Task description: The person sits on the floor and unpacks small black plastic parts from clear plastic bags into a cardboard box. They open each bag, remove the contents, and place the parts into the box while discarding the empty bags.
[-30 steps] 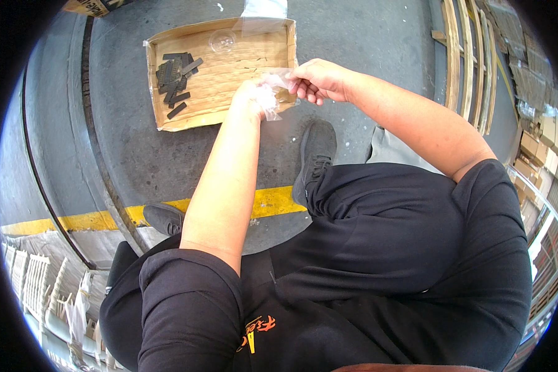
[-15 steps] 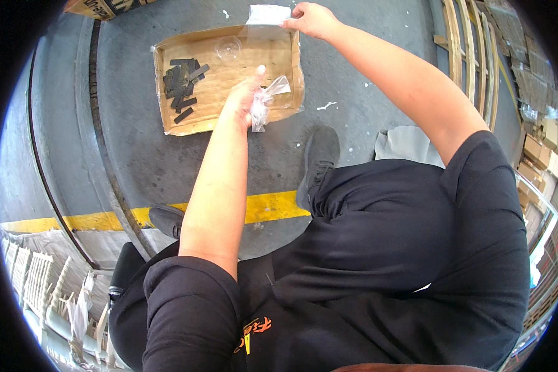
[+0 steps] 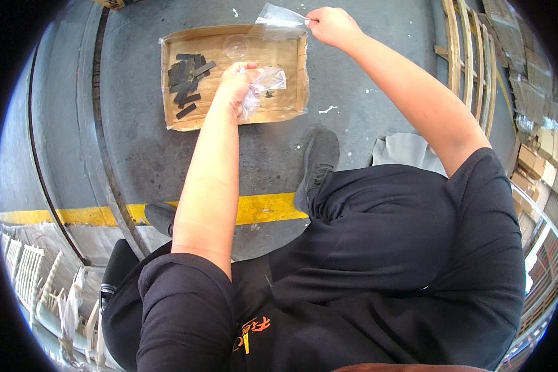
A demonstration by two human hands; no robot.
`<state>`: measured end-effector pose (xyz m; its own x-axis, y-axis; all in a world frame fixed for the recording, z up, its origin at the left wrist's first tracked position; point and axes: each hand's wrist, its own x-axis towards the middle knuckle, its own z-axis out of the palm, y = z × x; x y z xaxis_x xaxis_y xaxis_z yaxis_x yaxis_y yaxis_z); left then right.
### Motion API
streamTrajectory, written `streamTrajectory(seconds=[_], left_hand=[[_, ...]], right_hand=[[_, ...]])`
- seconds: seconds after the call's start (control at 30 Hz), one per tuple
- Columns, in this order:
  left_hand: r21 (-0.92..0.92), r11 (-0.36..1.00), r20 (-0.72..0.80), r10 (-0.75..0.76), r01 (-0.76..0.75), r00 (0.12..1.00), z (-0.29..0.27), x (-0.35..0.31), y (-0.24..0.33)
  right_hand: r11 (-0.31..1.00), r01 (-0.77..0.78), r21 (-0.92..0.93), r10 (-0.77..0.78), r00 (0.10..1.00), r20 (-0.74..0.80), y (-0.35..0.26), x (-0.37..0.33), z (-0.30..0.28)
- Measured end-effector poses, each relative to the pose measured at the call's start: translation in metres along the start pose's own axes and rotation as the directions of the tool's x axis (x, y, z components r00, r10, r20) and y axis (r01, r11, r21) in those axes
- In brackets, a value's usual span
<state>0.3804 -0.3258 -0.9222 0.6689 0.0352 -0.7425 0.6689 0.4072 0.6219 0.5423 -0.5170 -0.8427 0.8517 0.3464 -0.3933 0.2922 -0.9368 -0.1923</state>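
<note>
A shallow cardboard tray point(image 3: 229, 119) lies on the floor in front of me. Over its middle, my left hand point(image 3: 237, 87) is closed around crumpled clear plastic bags point(image 3: 249, 104), part of which spreads out to the right. Beyond the tray's far right corner, my right hand point(image 3: 330, 26) pinches the edge of a flat clear plastic bag point(image 3: 280, 18), which stretches leftward over the rim. Several flat black strips point(image 3: 189, 73) lie in a loose pile at the tray's left side. Near the far wall inside the tray is a clear round plastic piece point(image 3: 236, 46).
Wooden pallet slats point(image 3: 469, 62) stand at the right, with stacked cardboard boxes point(image 3: 533, 162) farther over. A grey sheet point(image 3: 404, 150) lies by my leg. My shoe point(image 3: 320, 164) is close to the tray's near side. A yellow floor line point(image 3: 266, 208) crosses between my feet.
My right hand has moved slightly right, and its bag now tilts upward at the left. My left hand has turned and closed further around the crumpled plastic, its thumb no longer raised.
</note>
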Motion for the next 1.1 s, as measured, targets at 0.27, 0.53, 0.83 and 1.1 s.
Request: streamTrajectory(seconds=[0.27,0.53,0.83,1.1], left_hand=[[0.460,0.783,0.045,0.451,-0.419,0.891,0.019,0.007,0.041],[0.444,0.844,0.016,0.327,-0.299,0.945,0.028,0.012,0.043],[-0.054,0.985,0.091,0.171,-0.166,0.981,0.009,0.020,0.028],[-0.594,0.766,0.581,0.197,0.246,0.790,-0.007,0.019,0.010]], right_hand=[[0.933,0.360,0.013,-0.359,0.933,-0.041,0.011,-0.019,-0.033],[0.934,0.346,0.088,-0.351,0.936,0.036,0.000,-0.005,-0.006],[0.984,0.108,0.142,-0.115,0.993,0.041,0.018,-0.004,-0.008],[0.635,-0.325,0.700,-0.295,0.736,0.609,0.011,-0.043,-0.014]])
